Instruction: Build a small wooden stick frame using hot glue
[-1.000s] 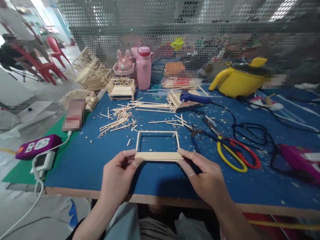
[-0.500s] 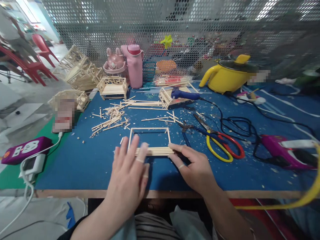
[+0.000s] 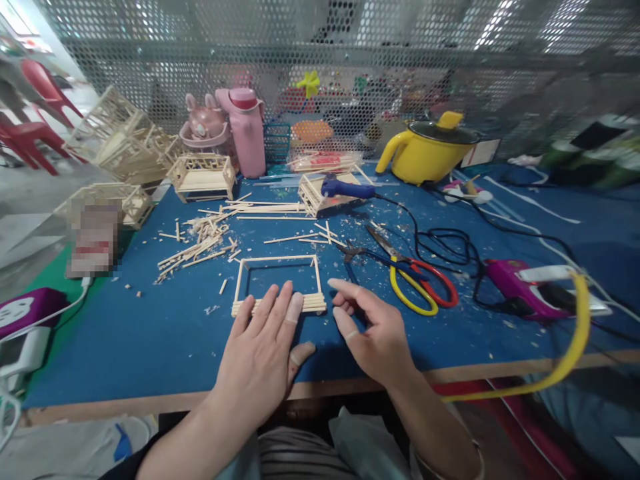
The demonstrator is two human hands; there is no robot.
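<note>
A small rectangular frame of wooden sticks (image 3: 280,259) stands on the blue table mat, with several sticks (image 3: 313,303) lying side by side along its near edge. My left hand (image 3: 263,340) lies flat across those sticks, fingers stretched out and pressed on them, thumb out to the right. Just right of the frame, my right hand (image 3: 373,327) is apart from it, thumb and forefinger spaced with nothing between them. Pale finger covers show on some fingertips of both hands. Part of the near edge is hidden under my left fingers.
Scissors (image 3: 415,280) and pliers (image 3: 353,257) lie right of the frame. A blue glue gun (image 3: 347,188) rests on a small wooden piece behind. Loose sticks (image 3: 200,243) are heaped to the left. Further back stand a miniature bed (image 3: 203,179), a pink bottle (image 3: 247,137) and a yellow pot (image 3: 425,157).
My right hand has let go of the right end of the sticks and drawn off to the right. My left hand has flattened down onto them. The view has turned slightly right.
</note>
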